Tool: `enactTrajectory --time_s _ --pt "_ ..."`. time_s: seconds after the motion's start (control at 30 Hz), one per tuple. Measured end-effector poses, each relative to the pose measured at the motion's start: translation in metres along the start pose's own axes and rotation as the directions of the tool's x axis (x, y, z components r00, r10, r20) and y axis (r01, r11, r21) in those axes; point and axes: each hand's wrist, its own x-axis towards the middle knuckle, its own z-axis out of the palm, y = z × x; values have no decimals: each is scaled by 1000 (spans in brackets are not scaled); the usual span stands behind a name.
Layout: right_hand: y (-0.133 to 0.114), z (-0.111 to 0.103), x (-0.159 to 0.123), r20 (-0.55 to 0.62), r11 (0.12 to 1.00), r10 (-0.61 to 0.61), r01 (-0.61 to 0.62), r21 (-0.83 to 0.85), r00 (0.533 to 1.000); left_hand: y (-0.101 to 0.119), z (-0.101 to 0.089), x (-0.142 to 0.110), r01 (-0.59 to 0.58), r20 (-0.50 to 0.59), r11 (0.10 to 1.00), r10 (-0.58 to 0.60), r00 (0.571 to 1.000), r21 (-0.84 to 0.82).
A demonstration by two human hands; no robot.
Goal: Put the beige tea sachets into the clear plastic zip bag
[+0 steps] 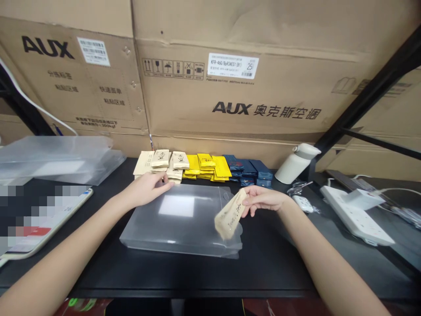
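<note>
My right hand [261, 199] pinches the upper end of a beige paper sachet [230, 215] with dark writing, tilted above the right end of a clear plastic box [184, 221]. The clear box lies flat on the black table in front of me. My left hand [149, 188] is at the near edge of the beige sachets [160, 159], its fingers curled and its thumb pointing right. Whether those fingers grip a sachet is hidden. Right of the beige ones lie stacked yellow sachets [206, 166], then dark blue sachets [248, 170].
A white bottle [296, 163] stands at the back right, near a power strip [357, 215] with a charger and cables. More clear plastic boxes [98, 160] lie at the left, above a tablet-like device [49, 224]. Large cardboard boxes [184, 101] wall off the back.
</note>
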Motion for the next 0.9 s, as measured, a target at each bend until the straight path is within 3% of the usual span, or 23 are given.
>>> enactTrajectory --time_s 0.2,0.33,0.7,0.9 --pt "0 8 1 70 991 131 -129 -31 989 1 1 -1 36 -21 998 -35 999 44" --pt "2 5 0 126 988 154 -149 -48 980 1 1 0 35 -28 998 -34 999 53" --pt "10 8 18 24 999 50 -50 -11 998 4 1 -1 43 -16 998 -42 999 41" --pt "9 18 17 85 994 -55 47 96 995 4 1 -1 43 -24 999 -42 999 30"
